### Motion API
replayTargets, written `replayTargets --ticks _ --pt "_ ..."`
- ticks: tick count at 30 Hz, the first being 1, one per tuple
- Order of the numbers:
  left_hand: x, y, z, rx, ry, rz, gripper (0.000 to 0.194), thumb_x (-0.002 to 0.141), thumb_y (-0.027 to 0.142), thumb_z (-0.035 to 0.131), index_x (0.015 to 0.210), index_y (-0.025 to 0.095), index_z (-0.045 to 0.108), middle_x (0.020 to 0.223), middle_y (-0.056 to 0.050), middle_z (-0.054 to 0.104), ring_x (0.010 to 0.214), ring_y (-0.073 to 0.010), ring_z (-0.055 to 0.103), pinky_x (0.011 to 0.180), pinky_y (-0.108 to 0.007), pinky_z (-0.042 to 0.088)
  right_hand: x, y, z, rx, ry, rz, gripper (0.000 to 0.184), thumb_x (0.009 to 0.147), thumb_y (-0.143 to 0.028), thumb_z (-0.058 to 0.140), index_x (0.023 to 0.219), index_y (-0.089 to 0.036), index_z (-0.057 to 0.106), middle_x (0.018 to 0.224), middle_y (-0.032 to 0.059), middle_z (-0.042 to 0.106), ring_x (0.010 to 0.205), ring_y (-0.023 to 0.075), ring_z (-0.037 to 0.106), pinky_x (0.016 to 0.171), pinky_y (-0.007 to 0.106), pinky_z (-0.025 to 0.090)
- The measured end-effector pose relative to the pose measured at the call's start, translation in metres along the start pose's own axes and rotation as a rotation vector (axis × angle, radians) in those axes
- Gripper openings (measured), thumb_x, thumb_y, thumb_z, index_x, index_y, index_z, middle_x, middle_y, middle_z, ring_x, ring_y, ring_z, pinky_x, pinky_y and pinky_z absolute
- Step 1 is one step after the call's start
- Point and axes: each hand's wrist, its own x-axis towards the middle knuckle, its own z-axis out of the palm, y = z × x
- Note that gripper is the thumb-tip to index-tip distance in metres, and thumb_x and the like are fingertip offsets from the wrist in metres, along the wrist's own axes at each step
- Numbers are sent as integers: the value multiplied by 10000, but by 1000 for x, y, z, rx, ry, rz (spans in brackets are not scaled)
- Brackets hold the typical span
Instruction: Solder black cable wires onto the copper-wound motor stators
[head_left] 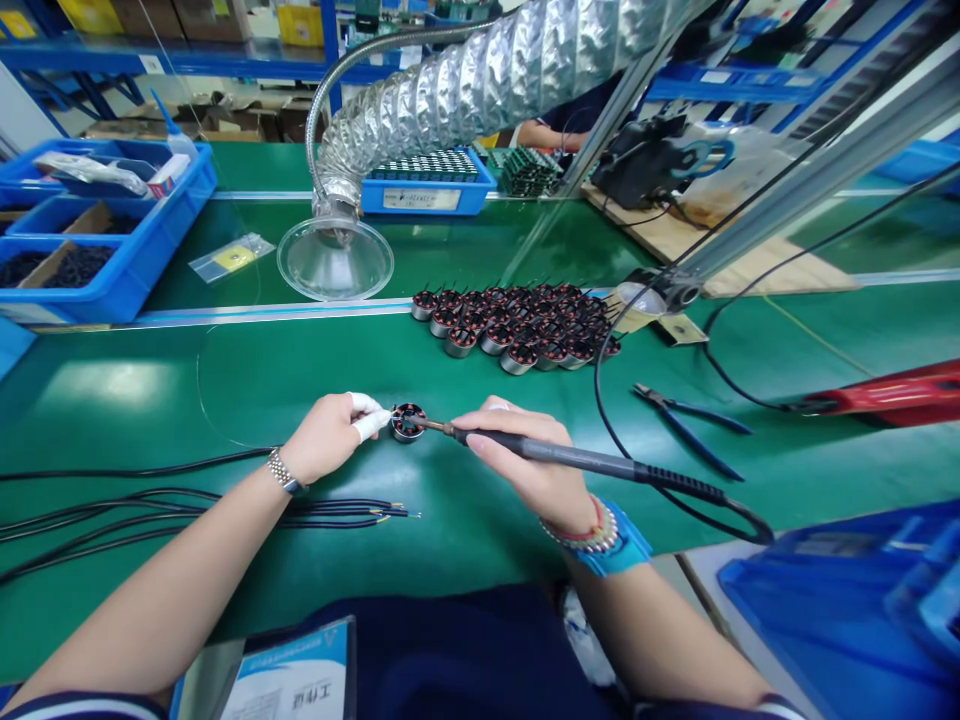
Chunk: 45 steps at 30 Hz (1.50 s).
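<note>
My left hand (326,437), with white cots on its fingertips, pinches a small round motor stator (408,422) with copper-red windings, just above the green bench mat (247,385). My right hand (519,465) grips a black soldering iron (585,458) like a pen. Its thin tip reaches the top of the stator. Cut black multi-core cables (202,512) with bared wire ends lie under my left forearm. Beyond my hands stands a close-packed group of several wound motors (510,325).
A silver fume duct (480,90) ends in a clear hood (335,258) at the back. Blue bins (97,230) sit back left, and another blue bin (840,610) sits near right. Blue-handled pliers (686,425) lie right. A co-worker's arm (551,133) shows beyond the bench.
</note>
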Motion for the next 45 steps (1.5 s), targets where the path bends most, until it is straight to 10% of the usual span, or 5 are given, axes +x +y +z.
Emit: replayTargets --ticks 45 --pt "2 0 1 4 2 -4 327 783 424 464 638 152 573 555 19 491 508 -108 379 507 -232 287 0 -6 -7 55 29 42 154 758 -137 562 815 -200 690 722 34 673 615 152 515 571 308 414"
